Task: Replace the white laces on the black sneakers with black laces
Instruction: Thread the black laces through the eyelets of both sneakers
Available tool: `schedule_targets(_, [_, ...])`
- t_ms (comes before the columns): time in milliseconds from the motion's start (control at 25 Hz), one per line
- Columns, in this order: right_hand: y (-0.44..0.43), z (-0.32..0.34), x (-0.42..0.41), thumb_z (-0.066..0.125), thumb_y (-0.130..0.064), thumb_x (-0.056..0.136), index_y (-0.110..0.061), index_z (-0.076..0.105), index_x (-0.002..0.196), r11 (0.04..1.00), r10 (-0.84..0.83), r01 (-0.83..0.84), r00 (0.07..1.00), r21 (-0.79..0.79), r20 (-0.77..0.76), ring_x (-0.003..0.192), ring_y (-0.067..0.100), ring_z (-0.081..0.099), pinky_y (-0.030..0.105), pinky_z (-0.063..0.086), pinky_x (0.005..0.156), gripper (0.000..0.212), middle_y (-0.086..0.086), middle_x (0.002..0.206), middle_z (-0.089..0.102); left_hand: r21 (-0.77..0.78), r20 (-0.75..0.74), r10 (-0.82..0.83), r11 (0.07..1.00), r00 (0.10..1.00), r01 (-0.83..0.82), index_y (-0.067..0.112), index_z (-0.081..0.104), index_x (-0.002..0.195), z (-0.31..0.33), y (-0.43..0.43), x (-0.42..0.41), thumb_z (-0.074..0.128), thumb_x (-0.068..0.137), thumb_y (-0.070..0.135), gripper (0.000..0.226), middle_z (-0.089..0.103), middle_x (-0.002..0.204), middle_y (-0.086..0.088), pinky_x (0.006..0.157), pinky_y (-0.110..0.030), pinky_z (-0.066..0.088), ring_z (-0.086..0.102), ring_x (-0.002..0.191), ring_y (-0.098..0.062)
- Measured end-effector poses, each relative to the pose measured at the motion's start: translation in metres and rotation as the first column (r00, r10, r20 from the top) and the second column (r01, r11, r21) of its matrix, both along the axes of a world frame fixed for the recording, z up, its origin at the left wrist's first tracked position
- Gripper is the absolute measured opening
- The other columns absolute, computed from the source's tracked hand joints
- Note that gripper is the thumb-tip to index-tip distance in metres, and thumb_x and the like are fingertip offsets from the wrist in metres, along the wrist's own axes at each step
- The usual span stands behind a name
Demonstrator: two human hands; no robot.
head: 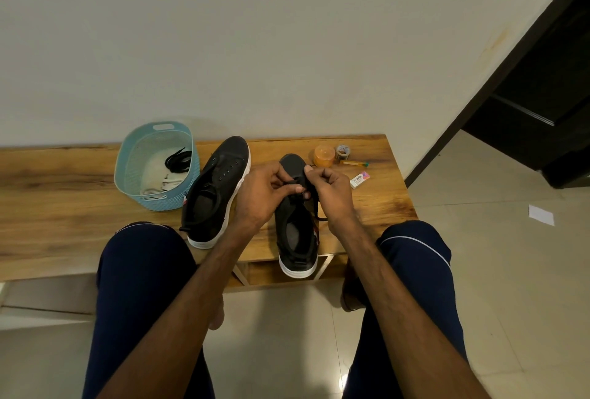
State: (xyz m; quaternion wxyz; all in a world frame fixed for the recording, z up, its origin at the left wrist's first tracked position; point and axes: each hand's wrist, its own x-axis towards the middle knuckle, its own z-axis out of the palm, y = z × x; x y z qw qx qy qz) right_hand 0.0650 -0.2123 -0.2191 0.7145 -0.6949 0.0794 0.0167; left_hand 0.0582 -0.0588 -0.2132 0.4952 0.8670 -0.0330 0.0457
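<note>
The white laces (167,182) lie in the blue plastic basket (159,202), the left hand (265,191) and right hand (333,196) pinch a thin black lace (319,217) on one black sneaker (295,232), and the other sneaker (230,156) looks bare.

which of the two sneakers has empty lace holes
The sneaker next to the blue basket: its eyelets are bare. The left hand and right hand hold the other sneaker, which carries a black lace.
</note>
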Motion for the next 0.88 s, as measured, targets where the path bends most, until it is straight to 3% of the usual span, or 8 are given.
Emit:
schedule_targets(80, [0.001,-0.001,0.0,0.07,-0.02,0.092,-0.011,0.066,0.097,0.999,-0.034,0.034,0.999,-0.017,-0.034,0.058,0.017,0.061,0.033,0.053,0.064,0.011,0.017,0.075,0.071,0.02,-0.013,-0.027,0.999,1.0,0.027,0.032,0.063,0.08,0.001,0.002,0.0,0.084,0.074,0.031,0.022,0.07,0.078,0.013,0.065,-0.015,0.054,0.066,0.074,0.003])
schedule_targets(160, [0.0,-0.004,0.001,0.07,-0.02,0.092,-0.013,0.067,0.097,0.998,-0.026,0.024,0.999,-0.057,-0.038,0.062,0.017,0.063,0.034,0.054,0.065,0.01,0.012,0.075,0.071,0.083,0.0,-0.017,0.996,1.0,0.017,0.035,0.061,0.081,0.001,0.002,0.0,0.081,0.078,0.031,0.021,0.069,0.081,0.016,0.064,-0.015,0.051,0.064,0.075,0.003])
schedule_targets(280, [-0.004,-0.006,0.003,0.067,-0.023,0.095,-0.011,0.074,0.096,0.977,0.146,-0.15,0.989,-0.15,-0.033,0.07,0.008,0.063,0.03,0.052,0.07,0.015,-0.004,0.075,0.069,0.18,0.039,0.042,0.982,0.998,-0.049,0.038,0.056,0.087,0.0,0.003,0.0,0.073,0.086,0.031,0.018,0.066,0.089,0.017,0.063,-0.019,0.046,0.06,0.076,0.003])
schedule_targets(400, [-0.006,-0.01,0.004,0.07,-0.014,0.091,-0.007,0.072,0.106,0.94,0.234,-0.243,0.97,-0.239,-0.065,0.093,0.016,0.068,0.035,0.057,0.086,0.017,0.004,0.096,0.073,0.18,0.039,0.087,0.979,0.995,-0.093,0.035,0.058,0.093,-0.003,0.003,0.002,0.071,0.088,0.029,0.015,0.066,0.099,0.014,0.069,-0.023,0.05,0.061,0.083,0.0])
schedule_targets(520, [-0.004,-0.011,0.004,0.068,-0.014,0.092,-0.009,0.072,0.104,0.918,0.227,-0.232,0.972,-0.321,-0.054,0.09,0.017,0.067,0.035,0.055,0.084,0.013,0.006,0.096,0.072,0.053,-0.055,0.106,0.993,0.993,-0.103,0.024,0.062,0.096,-0.009,0.001,0.004,0.071,0.089,0.023,0.012,0.068,0.097,0.008,0.078,-0.031,0.057,0.065,0.089,-0.006])
schedule_targets(680, [-0.002,-0.011,0.004,0.072,-0.019,0.089,-0.016,0.069,0.095,0.858,0.202,-0.15,0.978,-0.491,0.054,0.074,-0.004,0.06,0.013,0.045,0.068,0.007,-0.009,0.082,0.067,-0.168,-0.177,0.14,0.971,0.974,-0.17,0.012,0.063,0.095,-0.011,-0.004,0.005,0.071,0.089,0.012,0.01,0.07,0.095,-0.003,0.08,-0.035,0.057,0.068,0.089,-0.016])
schedule_targets(760, [-0.002,-0.01,0.003,0.075,-0.018,0.087,-0.017,0.066,0.095,0.849,0.193,-0.11,0.975,-0.517,0.108,0.076,-0.006,0.06,0.006,0.044,0.065,0.012,-0.011,0.083,0.066,-0.293,-0.254,0.143,0.931,0.957,-0.217,0.007,0.062,0.097,-0.011,-0.006,0.005,0.068,0.091,0.009,0.009,0.07,0.097,-0.009,0.075,-0.036,0.056,0.068,0.09,-0.02])
schedule_targets(880, [-0.002,-0.009,0.003,0.074,-0.013,0.087,-0.014,0.067,0.1,0.867,0.22,-0.122,0.964,-0.484,0.151,0.081,-0.001,0.064,0.01,0.047,0.07,0.015,-0.006,0.088,0.069,-0.462,-0.412,0.112,0.83,0.904,-0.314,0.008,0.061,0.099,-0.009,-0.005,0.004,0.066,0.093,0.009,0.008,0.07,0.098,-0.012,0.069,-0.033,0.056,0.067,0.087,-0.02])
